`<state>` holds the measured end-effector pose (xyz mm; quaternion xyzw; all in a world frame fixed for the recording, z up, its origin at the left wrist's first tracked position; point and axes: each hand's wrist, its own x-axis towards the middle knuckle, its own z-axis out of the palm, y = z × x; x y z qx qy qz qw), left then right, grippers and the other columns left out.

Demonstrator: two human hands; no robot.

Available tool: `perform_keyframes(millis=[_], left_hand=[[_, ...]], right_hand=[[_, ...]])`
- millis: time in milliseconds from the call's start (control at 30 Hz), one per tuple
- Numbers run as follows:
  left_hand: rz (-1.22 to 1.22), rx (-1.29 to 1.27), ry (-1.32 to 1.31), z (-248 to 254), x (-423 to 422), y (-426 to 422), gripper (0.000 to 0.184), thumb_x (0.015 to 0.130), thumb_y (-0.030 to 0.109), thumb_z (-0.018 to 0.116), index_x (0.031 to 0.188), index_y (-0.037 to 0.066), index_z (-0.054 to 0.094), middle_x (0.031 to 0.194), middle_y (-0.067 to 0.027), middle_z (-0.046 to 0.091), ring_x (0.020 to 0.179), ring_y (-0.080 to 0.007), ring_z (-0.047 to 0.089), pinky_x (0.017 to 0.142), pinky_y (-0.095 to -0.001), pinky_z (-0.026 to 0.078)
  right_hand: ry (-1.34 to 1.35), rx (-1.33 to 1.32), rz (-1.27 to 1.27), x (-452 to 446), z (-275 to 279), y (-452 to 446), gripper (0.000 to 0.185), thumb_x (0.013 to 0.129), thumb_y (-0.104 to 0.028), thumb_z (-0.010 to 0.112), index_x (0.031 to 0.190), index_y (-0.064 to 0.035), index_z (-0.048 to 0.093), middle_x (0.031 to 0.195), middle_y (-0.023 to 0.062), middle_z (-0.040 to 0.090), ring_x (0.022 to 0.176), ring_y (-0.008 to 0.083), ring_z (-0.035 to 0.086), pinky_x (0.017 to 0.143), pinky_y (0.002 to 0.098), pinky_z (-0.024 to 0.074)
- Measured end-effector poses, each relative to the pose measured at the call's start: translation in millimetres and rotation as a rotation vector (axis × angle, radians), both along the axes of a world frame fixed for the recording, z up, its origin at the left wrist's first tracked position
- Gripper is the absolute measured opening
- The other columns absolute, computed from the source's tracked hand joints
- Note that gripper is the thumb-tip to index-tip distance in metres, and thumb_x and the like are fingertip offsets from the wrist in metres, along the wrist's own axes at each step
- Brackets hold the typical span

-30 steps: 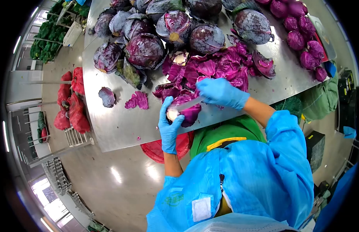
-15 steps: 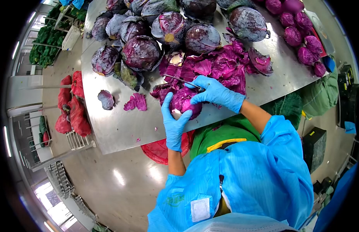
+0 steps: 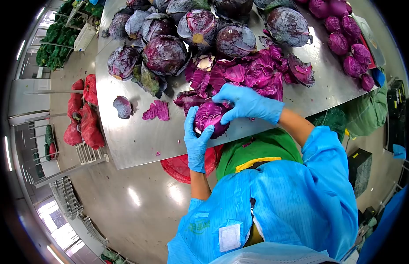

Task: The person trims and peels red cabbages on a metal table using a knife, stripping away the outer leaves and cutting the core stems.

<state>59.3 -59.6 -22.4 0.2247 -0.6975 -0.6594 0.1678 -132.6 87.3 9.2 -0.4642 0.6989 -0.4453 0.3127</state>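
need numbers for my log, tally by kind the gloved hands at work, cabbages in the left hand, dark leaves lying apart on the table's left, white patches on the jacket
Gloved hands: 2 (left hand, right hand)
Held cabbage: 1
Dark leaf lying apart: 1
White patch: 1
Total: 5

Set in a vegetable-processing workroom, as shown by a metal table heaped with purple cabbages and loose leaves, red sacks on a slatted rack, piled greens and a shiny, hard floor.
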Motion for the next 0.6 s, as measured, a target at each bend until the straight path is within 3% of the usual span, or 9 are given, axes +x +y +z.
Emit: perform_keyframes(millis=[33,133,267,300,400,433,533,600], left_hand=[[-0.006,0.040,-0.003,0,-1,-2,0.074,0.079,0.005,0.077,0.145,0.002,0.044,0.148,-0.0103,0.045,0.136,-0.0232,0.042,0.117,-0.0369,0.030],[-0.047,-0.017,-0.038,6,-3,-9,0.070,0.079,0.006,0.078,0.142,0.003,0.048,0.146,-0.0102,0.048,0.135,-0.0232,0.043,0.116,-0.0369,0.032],[-0.079,-0.126,-0.024,8,-7,-9,0.069,0.078,0.007,0.079,0.141,0.003,0.050,0.144,-0.0109,0.050,0.135,-0.0233,0.045,0.115,-0.0367,0.033],[-0.078,-0.164,-0.012,7,-8,-9,0.069,0.078,0.008,0.079,0.140,0.003,0.050,0.144,-0.0112,0.050,0.134,-0.0234,0.045,0.115,-0.0367,0.034],[-0.067,-0.172,-0.004,-7,-8,-13,0.070,0.079,0.007,0.077,0.143,0.002,0.048,0.143,-0.0095,0.052,0.131,-0.0216,0.049,0.112,-0.0347,0.037],[-0.090,-0.440,-0.005,-7,-8,-15,0.071,0.079,0.006,0.077,0.143,0.003,0.048,0.143,-0.0096,0.052,0.130,-0.0226,0.050,0.112,-0.0348,0.039],[-0.082,-0.353,0.007,-7,-7,-14,0.072,0.078,0.006,0.078,0.143,0.003,0.048,0.144,-0.0103,0.052,0.130,-0.0226,0.051,0.112,-0.0352,0.040],[-0.080,-0.321,-0.006,-6,-6,-13,0.073,0.078,0.005,0.078,0.144,0.004,0.047,0.145,-0.0109,0.051,0.132,-0.0225,0.049,0.112,-0.0353,0.039]], right_hand=[[-0.123,0.024,0.012,3,-8,-9,0.055,0.065,-0.025,0.091,0.110,-0.0045,0.065,0.100,0.0057,0.062,0.093,0.0191,0.059,0.082,0.0338,0.0506],[-0.230,0.127,0.097,-12,1,-19,0.052,0.065,-0.025,0.091,0.103,-0.0028,0.063,0.095,0.0055,0.061,0.093,0.0177,0.059,0.081,0.0340,0.0504],[-0.013,0.066,0.219,-24,-8,-20,0.044,0.070,-0.025,0.087,0.101,-0.0040,0.064,0.091,0.0099,0.061,0.083,0.0226,0.060,0.076,0.0363,0.0501],[0.203,-0.170,0.280,-24,-7,-20,0.029,0.079,-0.025,0.078,0.095,-0.0053,0.063,0.085,0.0111,0.061,0.074,0.0277,0.062,0.067,0.0385,0.0523],[0.868,-0.030,0.376,-12,0,-22,0.020,0.085,-0.025,0.067,0.086,-0.0067,0.060,0.079,0.0097,0.059,0.068,0.0275,0.064,0.054,0.0392,0.0519],[1.013,-0.038,0.406,-10,-5,-22,0.016,0.086,-0.024,0.061,0.080,-0.0093,0.057,0.073,0.0081,0.057,0.063,0.0242,0.064,0.047,0.0383,0.0498],[1.147,-0.250,0.352,-10,-11,-20,0.015,0.084,-0.023,0.062,0.080,-0.0102,0.057,0.076,0.0079,0.057,0.063,0.0227,0.062,0.048,0.0372,0.0497],[1.067,-0.250,0.313,-9,-12,-15,0.016,0.085,-0.024,0.062,0.082,-0.0091,0.057,0.077,0.0075,0.054,0.065,0.0221,0.060,0.049,0.0370,0.0495]])
